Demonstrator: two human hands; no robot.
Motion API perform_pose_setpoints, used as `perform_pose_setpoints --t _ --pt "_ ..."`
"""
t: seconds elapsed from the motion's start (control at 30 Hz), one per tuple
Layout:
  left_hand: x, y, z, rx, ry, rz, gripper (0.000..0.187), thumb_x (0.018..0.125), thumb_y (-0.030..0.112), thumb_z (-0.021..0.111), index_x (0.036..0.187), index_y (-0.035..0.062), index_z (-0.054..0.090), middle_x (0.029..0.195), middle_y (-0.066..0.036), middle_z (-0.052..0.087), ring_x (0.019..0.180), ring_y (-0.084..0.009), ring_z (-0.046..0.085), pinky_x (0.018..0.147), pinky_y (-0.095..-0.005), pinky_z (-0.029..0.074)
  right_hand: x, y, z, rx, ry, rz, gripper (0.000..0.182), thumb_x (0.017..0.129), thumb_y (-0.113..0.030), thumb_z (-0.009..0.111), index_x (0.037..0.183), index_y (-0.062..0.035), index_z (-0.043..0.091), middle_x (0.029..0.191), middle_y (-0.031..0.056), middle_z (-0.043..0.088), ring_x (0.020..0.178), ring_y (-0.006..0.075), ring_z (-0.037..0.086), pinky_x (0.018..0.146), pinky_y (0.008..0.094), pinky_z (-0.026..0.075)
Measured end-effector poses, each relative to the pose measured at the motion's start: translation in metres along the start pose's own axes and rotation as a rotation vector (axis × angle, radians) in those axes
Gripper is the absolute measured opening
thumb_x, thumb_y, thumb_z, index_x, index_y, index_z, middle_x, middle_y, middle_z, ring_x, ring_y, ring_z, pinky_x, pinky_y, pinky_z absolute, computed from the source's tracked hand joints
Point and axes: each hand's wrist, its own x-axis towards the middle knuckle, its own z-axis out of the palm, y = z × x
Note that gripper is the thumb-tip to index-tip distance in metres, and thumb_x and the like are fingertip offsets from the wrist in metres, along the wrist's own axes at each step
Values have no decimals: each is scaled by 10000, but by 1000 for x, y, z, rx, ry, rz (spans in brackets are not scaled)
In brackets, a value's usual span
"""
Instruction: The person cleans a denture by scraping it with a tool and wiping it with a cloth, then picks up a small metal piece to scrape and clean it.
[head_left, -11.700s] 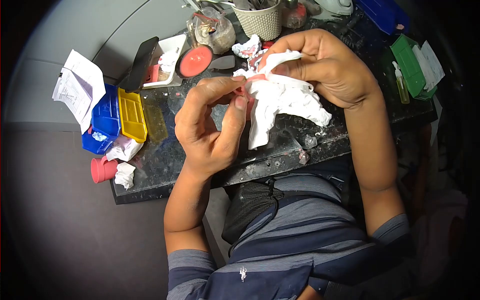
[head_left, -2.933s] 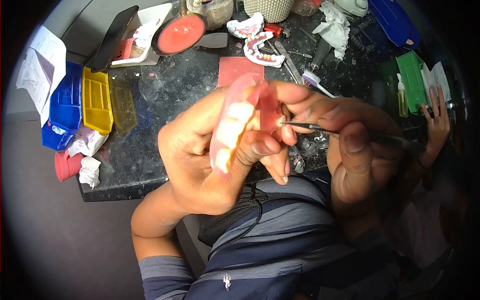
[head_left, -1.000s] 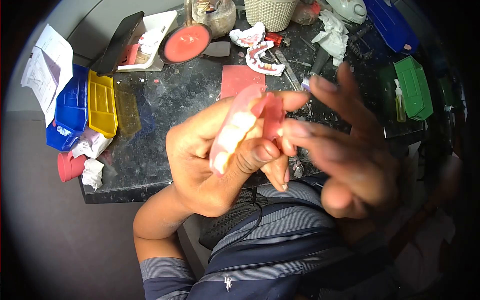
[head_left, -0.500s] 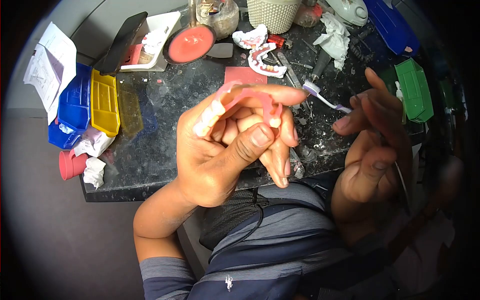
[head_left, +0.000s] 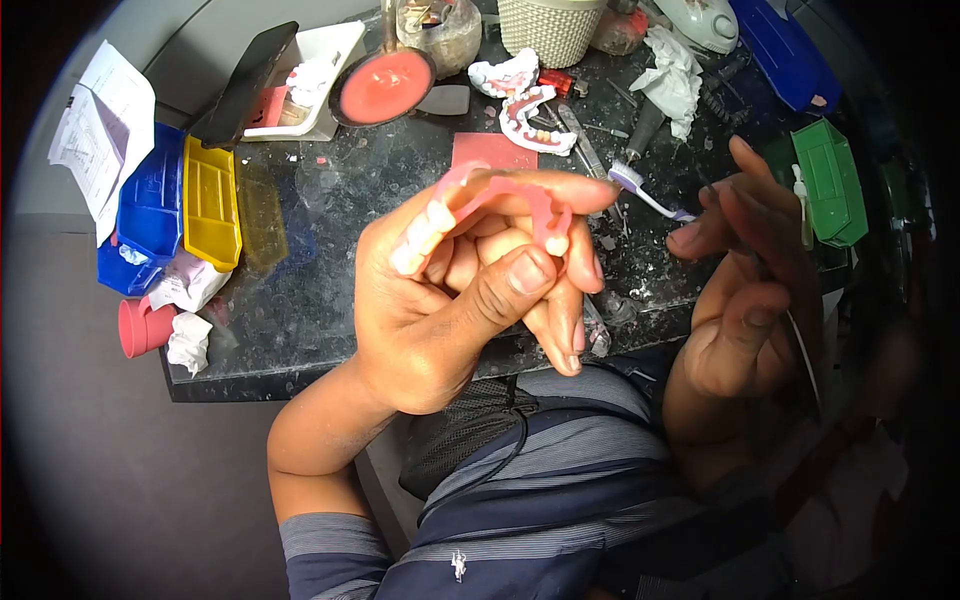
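Observation:
A pink denture piece with white teeth [head_left: 425,236] arches over the fingers of my left hand [head_left: 420,330]. My left thumb presses beside its right end, where a single tooth shows. At the right, my right hand [head_left: 740,310] is raised in shadow with its fingers curled around a slender tool [head_left: 806,362]. The tool's lower part extends beneath the hand; its tip is hard to make out. The two hands are apart. Behind the denture lies a square pink sheet [head_left: 490,150], with two dental casts [head_left: 535,124] beyond it.
On the dark worktop [head_left: 320,210] are a pan of pink material [head_left: 385,88], a white tray [head_left: 325,122], a toothbrush [head_left: 650,194], crumpled tissue [head_left: 670,80] and a woven basket [head_left: 550,30]. Yellow [head_left: 210,205], blue [head_left: 150,200] and green [head_left: 832,185] trays stand at the sides.
The view has shifted very slightly. Both hands keep nearly the same pose, and the denture piece stays in my left hand.

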Motion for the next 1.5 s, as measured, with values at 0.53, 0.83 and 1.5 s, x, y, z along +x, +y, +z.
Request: perform_pose_setpoints --t 0.53,0.83,1.5 --pt "-1 2 1 17 5 -25 446 999 162 556 1330 -108 427 936 -216 590 545 -228 620 469 -295 549 -2 11 5 31 54 -8 547 1035 -402 417 1210 81 604 1109 198 653 713 185 624 1053 591 375" --pt "-2 7 3 26 33 -100 493 977 206 604 1328 -94 430 951 -201 595 571 -237 630 501 -295 556 -1 9 5 23 86 20 561 1036 -410 414 1205 92 597 1127 219 643 738 200 636 1057 590 377" --pt "0 1 -5 -97 -3 -78 535 984 205 590 1344 -126 372 979 -239 616 561 -237 638 512 -329 567 0 18 11 46 320 207 426 1044 -302 427 1150 43 654 889 111 706 894 191 647 976 394 443"
